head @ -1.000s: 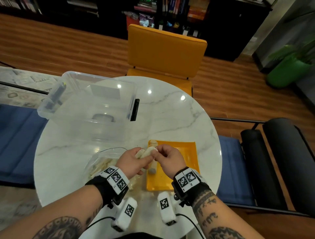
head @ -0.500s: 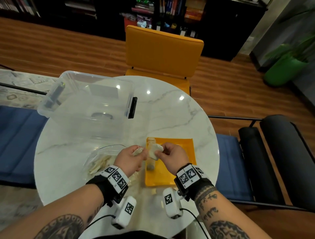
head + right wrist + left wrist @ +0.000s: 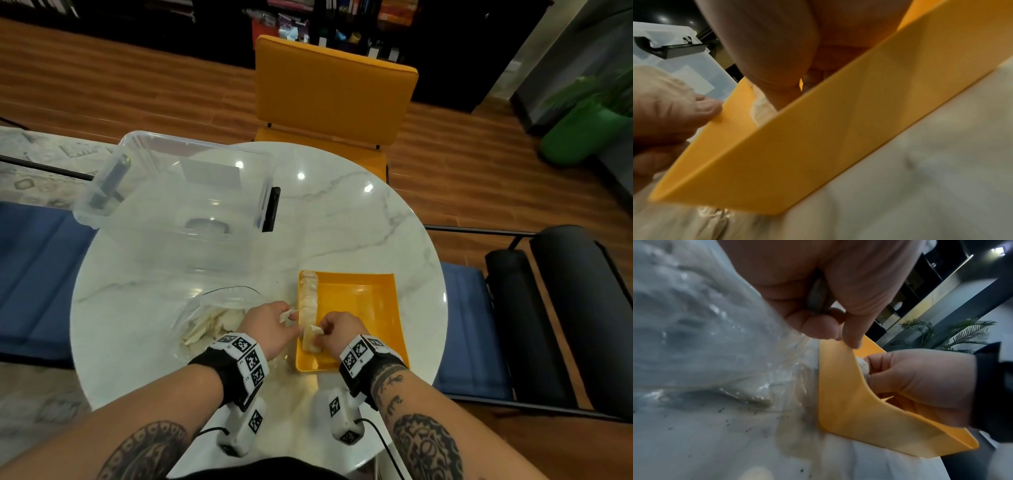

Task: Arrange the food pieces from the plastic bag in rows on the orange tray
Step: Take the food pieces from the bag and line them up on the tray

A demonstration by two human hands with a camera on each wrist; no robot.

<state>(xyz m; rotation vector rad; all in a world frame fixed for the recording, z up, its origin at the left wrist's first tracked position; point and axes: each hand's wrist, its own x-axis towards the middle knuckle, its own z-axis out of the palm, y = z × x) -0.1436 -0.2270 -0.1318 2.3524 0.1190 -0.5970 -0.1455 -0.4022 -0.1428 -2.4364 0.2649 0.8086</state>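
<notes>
The orange tray (image 3: 359, 298) lies on the marble table at the near right, with one row of pale food pieces (image 3: 307, 294) along its left edge. My right hand (image 3: 334, 330) is low inside the tray's near left part and pinches a pale piece (image 3: 312, 334) at the near end of that row. My left hand (image 3: 270, 325) hovers just left of the tray's edge (image 3: 838, 369), fingers curled round another pale piece (image 3: 287, 313). The clear plastic bag (image 3: 212, 317) with several more pieces lies left of my left hand.
A clear plastic storage box (image 3: 178, 202) with black latches stands at the table's far left. An orange chair (image 3: 334, 92) is behind the table, a dark lounger (image 3: 561, 308) to the right. Bare marble (image 3: 359, 222) lies beyond the tray.
My hands came apart, each keeping a piece. The right hand lowered its piece onto the near end of the tray's row; the left hand stayed beside the tray's left edge.
</notes>
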